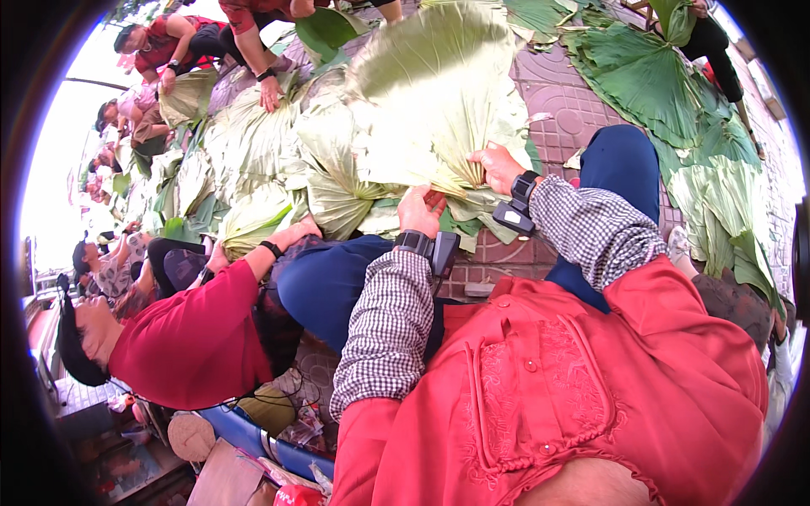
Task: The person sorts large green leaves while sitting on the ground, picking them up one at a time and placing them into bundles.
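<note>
A large pale lotus leaf [430,120] spreads out before me, lit brightly, with a shadowed patch toward its far side. At its near, gathered edge my right hand [497,166] pinches the pleated folds between thumb and fingers. My left hand [421,207] grips the same near edge a little lower and to the left, its fingers partly curled. Beneath and left of it lies another folded, yellowish-green lotus leaf [345,190]. Both wrists carry black strapped devices, and checked sleeve covers reach up my forearms.
Close on my left, a person in a dark red shirt [190,335] handles a leaf. Several others sit along the leaf pile [247,136]. Greener lotus leaves [639,79] lie on the paving [563,95] at right. A blue bench [237,427] stands behind my left side.
</note>
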Demonstrator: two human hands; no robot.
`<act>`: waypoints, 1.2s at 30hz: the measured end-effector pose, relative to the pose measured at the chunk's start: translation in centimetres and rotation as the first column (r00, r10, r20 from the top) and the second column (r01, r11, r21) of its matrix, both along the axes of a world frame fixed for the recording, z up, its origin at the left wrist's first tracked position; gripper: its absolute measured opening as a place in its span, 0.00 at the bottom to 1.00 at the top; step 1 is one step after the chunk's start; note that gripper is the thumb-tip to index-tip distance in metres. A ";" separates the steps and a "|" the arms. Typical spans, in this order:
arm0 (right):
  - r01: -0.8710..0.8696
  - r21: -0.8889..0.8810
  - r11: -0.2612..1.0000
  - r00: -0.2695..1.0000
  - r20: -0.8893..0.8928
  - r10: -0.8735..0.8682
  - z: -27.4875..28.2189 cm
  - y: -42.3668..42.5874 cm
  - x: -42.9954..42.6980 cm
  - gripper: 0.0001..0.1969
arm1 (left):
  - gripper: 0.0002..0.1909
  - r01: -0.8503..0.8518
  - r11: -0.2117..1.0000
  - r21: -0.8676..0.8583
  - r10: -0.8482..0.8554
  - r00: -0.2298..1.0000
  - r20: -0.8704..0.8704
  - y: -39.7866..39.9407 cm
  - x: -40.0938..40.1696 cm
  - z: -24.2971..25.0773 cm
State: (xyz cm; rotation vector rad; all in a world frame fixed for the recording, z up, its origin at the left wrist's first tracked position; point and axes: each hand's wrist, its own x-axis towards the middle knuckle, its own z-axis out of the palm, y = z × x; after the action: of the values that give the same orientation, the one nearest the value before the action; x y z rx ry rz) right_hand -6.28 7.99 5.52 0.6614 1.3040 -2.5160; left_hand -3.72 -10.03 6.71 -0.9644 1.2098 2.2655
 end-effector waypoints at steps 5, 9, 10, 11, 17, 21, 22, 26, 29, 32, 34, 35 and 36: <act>0.006 -0.110 0.994 0.992 0.126 0.007 -4.3 0.4 1.2 0.10 | 0.11 -0.003 0.999 0.045 0.001 0.998 0.059 0.2 -0.4 -4.0; 0.030 -0.130 0.991 0.986 0.166 -0.008 -5.1 0.3 1.6 0.11 | 0.13 -0.168 0.983 0.079 0.153 0.974 0.168 -1.3 -2.5 -5.5; 0.046 -0.146 0.988 0.988 0.154 -0.023 -5.4 0.9 1.7 0.11 | 0.14 -0.240 0.969 0.059 0.223 0.953 0.203 -1.2 -3.0 -5.5; 0.052 -0.141 0.989 0.987 0.158 -0.030 -5.7 1.5 1.9 0.11 | 0.14 -0.234 0.970 0.064 0.216 0.954 0.208 -1.1 -3.4 -5.4; 0.109 -0.165 0.980 0.985 0.148 -0.085 -4.3 0.9 2.8 0.15 | 0.11 -0.446 0.849 -0.284 0.430 0.895 -0.119 -1.7 -3.4 -5.8; 0.129 -0.160 0.979 0.985 0.136 -0.108 -5.6 1.6 3.5 0.14 | 0.11 -0.388 0.899 -0.204 0.419 0.897 0.142 -0.4 -2.9 -6.1; 0.126 -0.168 0.978 0.985 0.140 -0.103 -5.7 1.3 3.5 0.14 | 0.11 -0.390 0.896 -0.213 0.424 0.895 0.141 -1.8 -2.9 -7.6; 0.064 -0.123 0.990 0.986 0.161 -0.044 -7.3 2.3 3.1 0.14 | 0.16 -0.219 0.972 0.090 0.192 0.952 0.240 -3.2 -3.5 -9.5; 0.076 -0.137 0.988 0.980 0.193 -0.049 -7.7 2.8 3.3 0.15 | 0.16 -0.246 0.962 0.119 0.192 0.918 0.346 -1.5 -3.9 -7.5; 0.051 -0.146 0.988 0.983 0.181 -0.024 -6.6 2.0 2.7 0.17 | 0.13 -0.168 0.985 0.043 0.153 0.959 0.237 -2.8 -4.2 -7.5; 0.048 -0.164 0.985 0.987 0.162 -0.021 -5.7 1.7 3.1 0.17 | 0.13 -0.146 0.989 0.037 0.137 0.974 0.181 -3.2 -3.8 -7.3; 0.058 -0.173 0.983 0.988 0.150 -0.032 -5.3 1.7 3.4 0.17 | 0.13 -0.166 0.985 0.050 0.155 0.972 0.176 -2.4 -3.4 -7.0; 0.077 -0.156 0.985 0.985 0.165 -0.051 -5.1 2.1 3.6 0.17 | 0.13 -0.184 0.981 0.065 0.172 0.972 0.162 -2.0 -3.3 -6.8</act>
State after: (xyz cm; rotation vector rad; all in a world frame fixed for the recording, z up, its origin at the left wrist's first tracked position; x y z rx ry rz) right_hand -2.68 10.05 0.42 0.8613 1.0274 -2.5242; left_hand -6.97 -12.03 -0.07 -1.2383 0.9950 2.3031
